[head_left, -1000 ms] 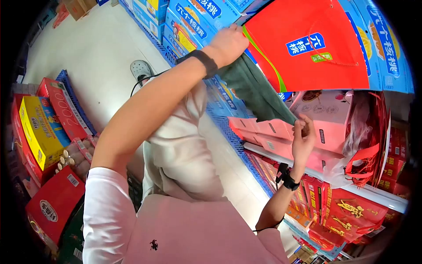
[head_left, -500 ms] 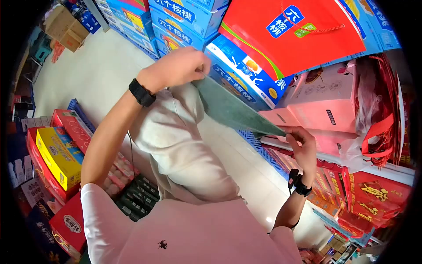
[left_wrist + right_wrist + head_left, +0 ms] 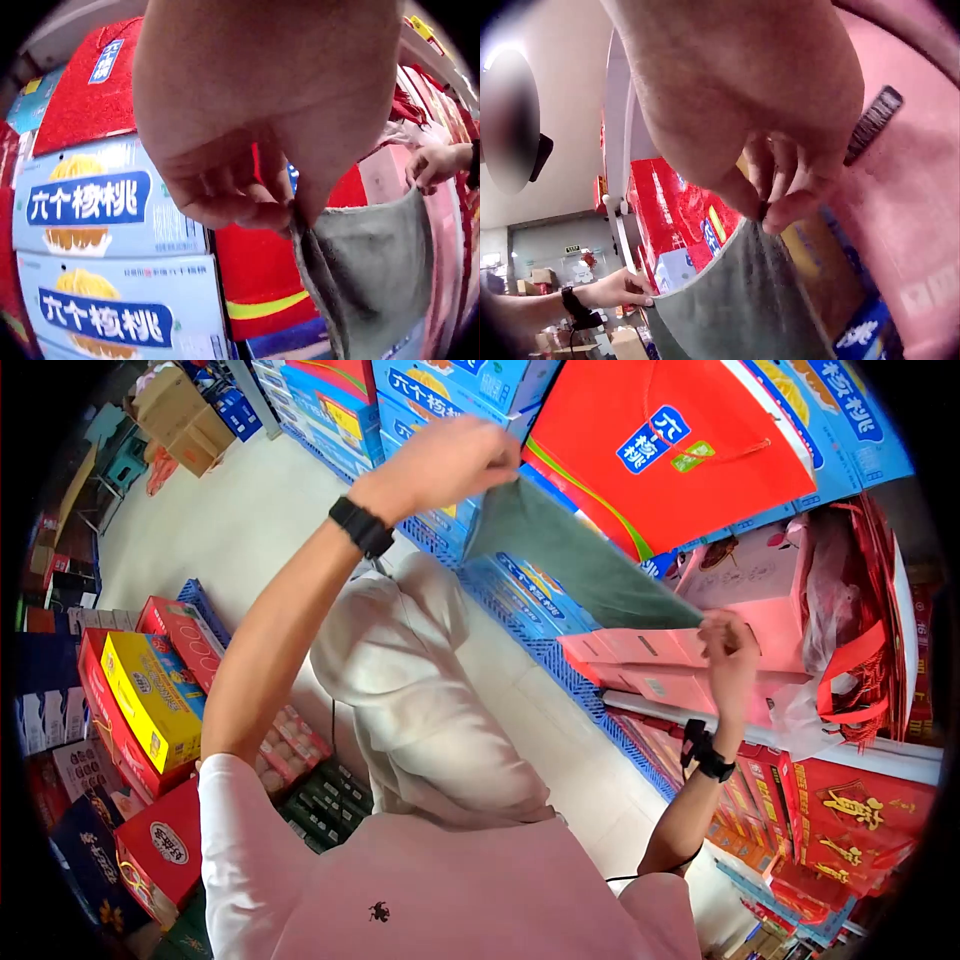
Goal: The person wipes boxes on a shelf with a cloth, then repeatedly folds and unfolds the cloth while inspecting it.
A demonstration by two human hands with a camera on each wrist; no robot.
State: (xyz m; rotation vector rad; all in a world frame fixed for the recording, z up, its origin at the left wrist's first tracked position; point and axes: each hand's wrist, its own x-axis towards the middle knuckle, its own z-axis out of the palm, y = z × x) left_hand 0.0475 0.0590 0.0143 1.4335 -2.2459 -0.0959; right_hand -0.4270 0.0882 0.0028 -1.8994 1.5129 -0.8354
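A grey-green cloth (image 3: 590, 575) hangs stretched between the two hands, its upper edge fairly straight. My left hand (image 3: 445, 465) pinches one corner, thumb against fingers, as the left wrist view shows on the cloth (image 3: 367, 270). The opposite corner is pinched by my right hand (image 3: 732, 660), lower and to the right; the right wrist view shows thumb and fingertips meeting on the cloth (image 3: 735, 292). Behind the cloth are a red gift bag (image 3: 680, 455) and blue drink cartons (image 3: 530, 595), which it partly hides.
Pink boxes (image 3: 750, 585) stand on the shelf beside my right hand, with red bags (image 3: 850, 810) lower down. A blue slatted base (image 3: 520, 630) edges the aisle floor (image 3: 250, 520). Across it sit a yellow box (image 3: 150, 695) and red boxes (image 3: 165, 835). Brown cartons (image 3: 180, 420) lie farther off.
The cloth swung lower, away from the shelf, then came back up before the cartons. Both hands stay on its corners; over the last half second they rose and moved right.
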